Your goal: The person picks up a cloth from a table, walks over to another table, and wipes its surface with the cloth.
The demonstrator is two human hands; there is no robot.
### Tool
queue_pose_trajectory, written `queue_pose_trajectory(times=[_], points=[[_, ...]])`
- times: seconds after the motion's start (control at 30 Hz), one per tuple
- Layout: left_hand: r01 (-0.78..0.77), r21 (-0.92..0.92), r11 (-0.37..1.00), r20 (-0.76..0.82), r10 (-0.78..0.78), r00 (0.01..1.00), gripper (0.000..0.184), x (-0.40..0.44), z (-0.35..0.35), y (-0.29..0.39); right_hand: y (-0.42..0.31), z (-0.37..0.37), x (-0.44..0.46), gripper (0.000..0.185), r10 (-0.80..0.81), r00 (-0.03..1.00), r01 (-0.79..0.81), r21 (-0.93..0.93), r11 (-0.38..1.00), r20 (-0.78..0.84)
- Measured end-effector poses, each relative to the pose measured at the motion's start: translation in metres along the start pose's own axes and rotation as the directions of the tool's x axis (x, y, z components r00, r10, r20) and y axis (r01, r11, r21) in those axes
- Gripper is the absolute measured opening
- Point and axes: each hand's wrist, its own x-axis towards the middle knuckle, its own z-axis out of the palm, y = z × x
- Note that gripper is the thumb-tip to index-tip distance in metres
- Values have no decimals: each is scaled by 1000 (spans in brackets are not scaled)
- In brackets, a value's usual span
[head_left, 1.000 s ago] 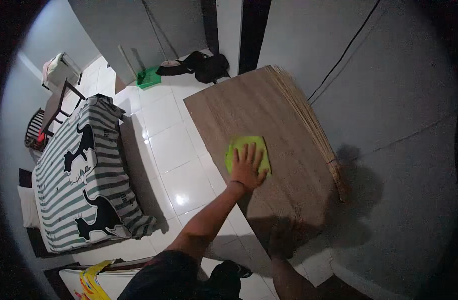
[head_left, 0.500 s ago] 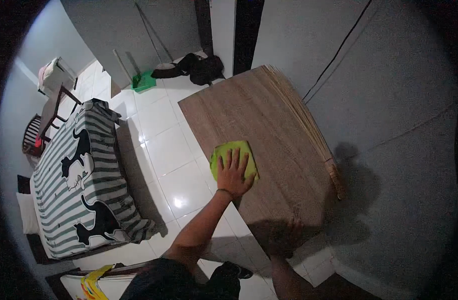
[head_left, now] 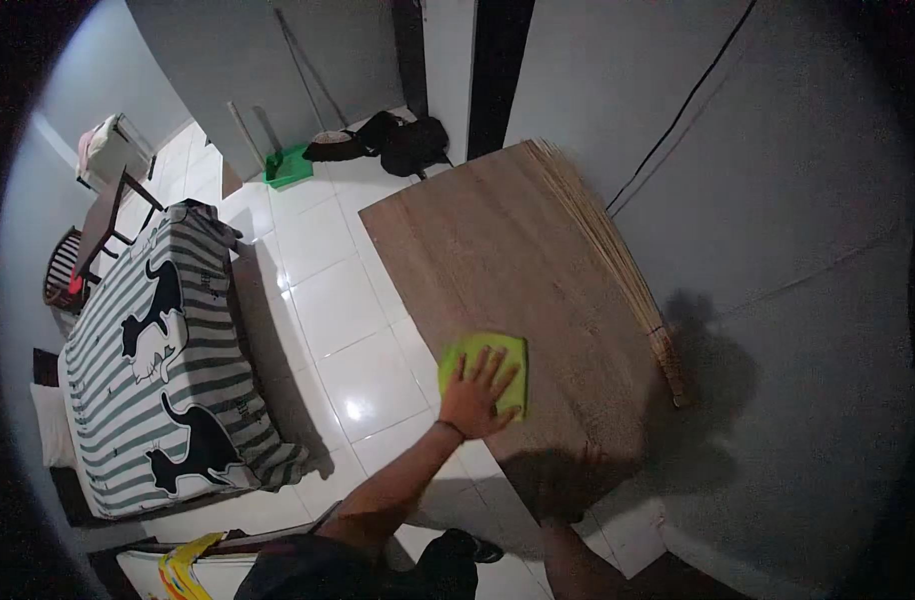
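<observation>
Flat-palmed left hand (head_left: 470, 404); cloth (head_left: 519, 352) beneath

The left hand (head_left: 471, 402) lies palm down just below the centre of the frame — fingers (head_left: 480, 363) fanned and pointing upward, thumb out to the right. The left forearm (head_left: 403, 485) slants up to it from the lower left. The right forearm (head_left: 581, 568) rises from the bottom edge, the right hand (head_left: 566, 482) deep in shadow — its finger pose unclear.

Dark short sleeve (head_left: 313, 562), thin dark wristband (head_left: 450, 429), dark footwear (head_left: 488, 550)
</observation>
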Motion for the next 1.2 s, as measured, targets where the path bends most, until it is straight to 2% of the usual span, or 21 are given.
queue_pose_trajectory(times=[0.03,0.1,0.17,0.23,0.27,0.33,0.37,0.43,0.47,0.5,0.53,0.57,0.63,0.7,0.83,0.93,1.07,1.1,1.13,1.17,1.2], points=[[-6,-4,1000,1,6,1000,88,11,-2,-9,-5,-5,2,93,77,995,-75,-27,997,66],[197,63,978,-124,-189,974,86,34,-3,-26,-18,-22,0,94,103,986,-88,-110,990,134],[253,38,967,-160,-244,957,86,63,-4,-29,-16,-24,-3,95,132,971,-94,-189,977,199],[308,11,951,-206,-299,932,87,82,-4,-16,-8,-17,2,97,-115,986,132,147,980,-119],[255,49,966,-170,-244,955,87,87,-2,-6,-10,-16,0,97,-115,986,132,146,980,-119],[153,103,983,-74,-146,987,89,87,1,18,-29,-33,6,98,137,981,-125,-92,988,134],[153,102,983,-75,-146,987,89,78,6,29,-25,-29,6,98,137,981,-125,-94,988,134],[-95,67,993,19,94,995,89,53,22,49,-15,-19,6,98,-201,973,232,-534,813,117],[-100,66,993,17,99,995,89,38,31,56,-14,-18,6,98,-197,974,227,-537,812,114],[-164,5,987,-21,164,986,89,19,42,59,-19,-22,6,94,36,991,2,-280,960,131],[-225,-53,973,-60,222,973,88,6,42,56,-21,-25,4,94,251,944,-255,-9,967,213],[-229,-56,972,-56,226,973,88,-1,42,51,-15,-17,3,94,256,942,-260,-11,966,215],[-126,-77,989,-80,120,990,88,-16,32,42,-3,0,3,88,191,961,-218,123,968,200],[-105,-32,994,-58,103,993,87,-6,24,20,5,3,-2,87,149,981,-161,94,982,124],[193,3,981,-231,-187,955,89,49,18,-18,-4,-2,-7,82,-82,987,78,-36,996,-138],[273,68,960,-269,-246,931,89,93,20,-5,-6,-5,-10,84,-27,995,21,-59,998,-99],[74,69,995,-70,-69,995,85,80,19,39,-19,-15,7,87,46,997,-52,-86,995,-68],[74,73,995,-64,-70,995,85,64,26,45,-24,-26,12,84,-94,983,81,-89,993,-160],[-32,39,999,-76,35,996,85,48,37,49,-28,-33,14,81,-229,941,210,-102,972,-248],[-138,5,990,-92,138,986,86,35,44,51,-26,-30,9,81,-225,943,208,-95,973,-244],[-135,8,991,-86,136,987,86,22,43,50,-22,-25,2,82,-131,977,139,39,990,-166]])
